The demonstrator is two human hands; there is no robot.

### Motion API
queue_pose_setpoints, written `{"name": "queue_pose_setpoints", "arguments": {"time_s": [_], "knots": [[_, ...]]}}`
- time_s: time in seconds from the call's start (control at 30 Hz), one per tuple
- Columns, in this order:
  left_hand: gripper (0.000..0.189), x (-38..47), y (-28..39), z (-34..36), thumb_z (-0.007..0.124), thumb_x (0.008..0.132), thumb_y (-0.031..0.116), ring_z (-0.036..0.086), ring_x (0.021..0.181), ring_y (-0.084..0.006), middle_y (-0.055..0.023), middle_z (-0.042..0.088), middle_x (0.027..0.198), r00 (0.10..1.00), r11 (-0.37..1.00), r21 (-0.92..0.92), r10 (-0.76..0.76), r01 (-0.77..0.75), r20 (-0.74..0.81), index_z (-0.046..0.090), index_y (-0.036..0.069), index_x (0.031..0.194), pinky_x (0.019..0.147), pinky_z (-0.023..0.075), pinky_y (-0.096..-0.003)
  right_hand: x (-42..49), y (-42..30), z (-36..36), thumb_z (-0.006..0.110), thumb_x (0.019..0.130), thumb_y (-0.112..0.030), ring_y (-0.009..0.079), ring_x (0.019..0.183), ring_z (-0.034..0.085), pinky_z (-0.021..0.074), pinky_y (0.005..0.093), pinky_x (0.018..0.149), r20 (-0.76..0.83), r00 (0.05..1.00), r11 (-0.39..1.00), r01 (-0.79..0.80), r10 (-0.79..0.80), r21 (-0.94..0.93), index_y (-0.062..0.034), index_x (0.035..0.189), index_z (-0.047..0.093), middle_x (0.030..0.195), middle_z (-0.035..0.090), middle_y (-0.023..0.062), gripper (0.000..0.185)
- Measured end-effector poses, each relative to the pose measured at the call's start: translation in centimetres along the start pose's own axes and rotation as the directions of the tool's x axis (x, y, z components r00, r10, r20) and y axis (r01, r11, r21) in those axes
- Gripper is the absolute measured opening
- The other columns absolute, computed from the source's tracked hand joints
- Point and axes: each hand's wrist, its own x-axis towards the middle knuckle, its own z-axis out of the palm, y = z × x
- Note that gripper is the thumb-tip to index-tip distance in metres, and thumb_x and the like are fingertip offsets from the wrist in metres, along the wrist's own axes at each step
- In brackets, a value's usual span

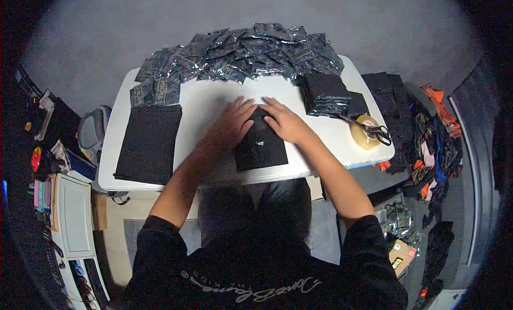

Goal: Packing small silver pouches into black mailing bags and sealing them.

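Note:
A piece of folded black cloth [261,155] with a small white mark lies near the front edge of the white table [202,95]. My left hand [235,120] rests palm down at its upper left, slightly blurred. At its upper right my right hand [286,125] lies flat with the fingers spread. Both hands touch the cloth's far end and grasp nothing. To the left is a flat stack of black cloth [148,143]. Beyond my hands, black packets in shiny clear plastic [248,53] are heaped along the far edge; several bear writing.
At the table's right stands a stack of folded black pieces [324,87]. Black-handled scissors [378,130] lie across a roll of clear tape [362,138]. Mixed garments [427,149] are piled beyond the right edge. A chair [93,127] and a white cabinet [74,218] stand left.

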Motion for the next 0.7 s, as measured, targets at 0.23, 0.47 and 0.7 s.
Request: {"name": "queue_pose_setpoints", "arguments": {"time_s": [0.23, 0.47, 0.7], "knots": [[0.078, -0.2, 1.1, 1.0, 0.052, 0.103, 0.052, 0.030, 0.153, -0.0408, -0.0173, 0.031, 0.166, 0.983, 0.988, 0.144, 0.025, -0.051, 0.181, 0.031, 0.001, 0.159, 0.120, 0.0235, -0.0648, -1.0, 1.1, 2.3, 0.039, 0.110, -0.037, 0.0364, 0.157, 0.021, 0.0203, 0.0499, 0.128, 0.314, 0.949, 0.980, 0.089, -0.028, -0.179, 0.0000, 0.157, 0.036, 0.168, 0.027, 0.0208, 0.060], [0.085, -0.5, 1.8, -0.3, 0.052, 0.099, 0.063, 0.030, 0.152, -0.0438, -0.0187, 0.030, 0.167, 0.974, 0.986, 0.150, 0.033, -0.067, 0.222, 0.030, 0.007, 0.161, 0.121, 0.0236, -0.0651, -1.3, -0.3, 0.6, 0.033, 0.111, -0.043, 0.0332, 0.160, 0.011, 0.0117, 0.0488, 0.130, 0.405, 0.914, 0.972, 0.078, 0.018, -0.220, -0.0082, 0.160, 0.036, 0.171, 0.019, 0.0184, 0.060], [0.084, -2.1, 4.3, -3.3, 0.049, 0.099, 0.066, 0.025, 0.154, -0.0433, -0.0187, 0.028, 0.167, 0.950, 0.978, 0.176, 0.053, -0.112, 0.307, 0.031, 0.012, 0.162, 0.121, 0.0207, -0.0669, -2.0, -1.1, -0.3, 0.039, 0.110, -0.045, 0.0339, 0.160, 0.009, 0.0104, 0.0487, 0.130, 0.434, 0.900, 0.963, 0.088, 0.032, -0.255, -0.0186, 0.160, 0.039, 0.173, 0.012, 0.0137, 0.056]]}}
